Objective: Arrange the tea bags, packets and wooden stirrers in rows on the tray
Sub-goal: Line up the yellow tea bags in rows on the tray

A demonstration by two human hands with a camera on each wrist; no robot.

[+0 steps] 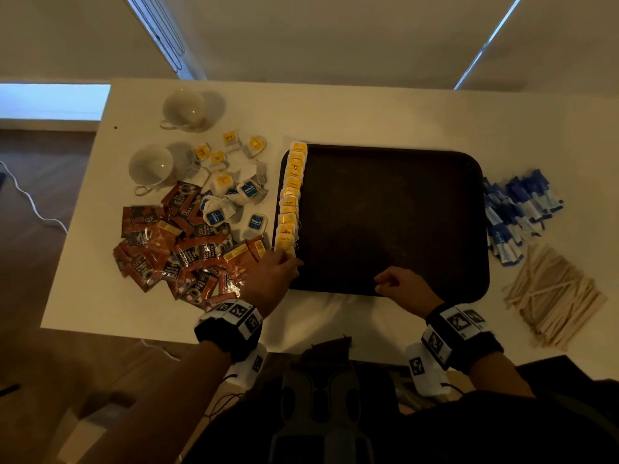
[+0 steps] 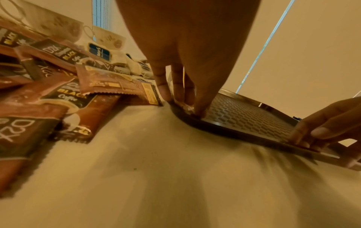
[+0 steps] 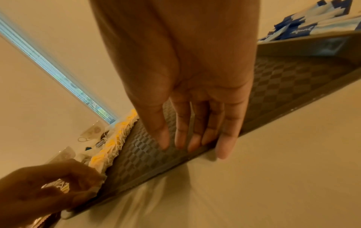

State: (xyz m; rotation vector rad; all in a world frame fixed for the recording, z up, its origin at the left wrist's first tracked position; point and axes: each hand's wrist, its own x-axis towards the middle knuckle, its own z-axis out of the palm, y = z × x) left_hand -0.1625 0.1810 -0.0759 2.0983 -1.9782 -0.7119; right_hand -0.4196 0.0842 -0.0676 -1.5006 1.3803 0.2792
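A dark tray (image 1: 385, 212) lies in the middle of the white table. A row of yellow-labelled tea bags (image 1: 290, 195) runs along its left edge. My left hand (image 1: 290, 261) is at the tray's near left corner, thumb and fingers pinching the nearest yellow tea bag (image 2: 183, 105) down against the tray (image 2: 244, 117). My right hand (image 1: 382, 284) rests with straight fingers (image 3: 195, 138) on the tray's near rim (image 3: 156, 174) and holds nothing. Loose tea bags (image 1: 234, 185) and brown coffee packets (image 1: 181, 249) lie left of the tray. Blue sachets (image 1: 519, 209) and wooden stirrers (image 1: 552, 293) lie to its right.
Two white cups (image 1: 184, 108) (image 1: 152, 165) lie on their sides at the table's far left. The table's near edge is close behind my wrists. A white cable (image 1: 33, 202) trails on the floor to the left.
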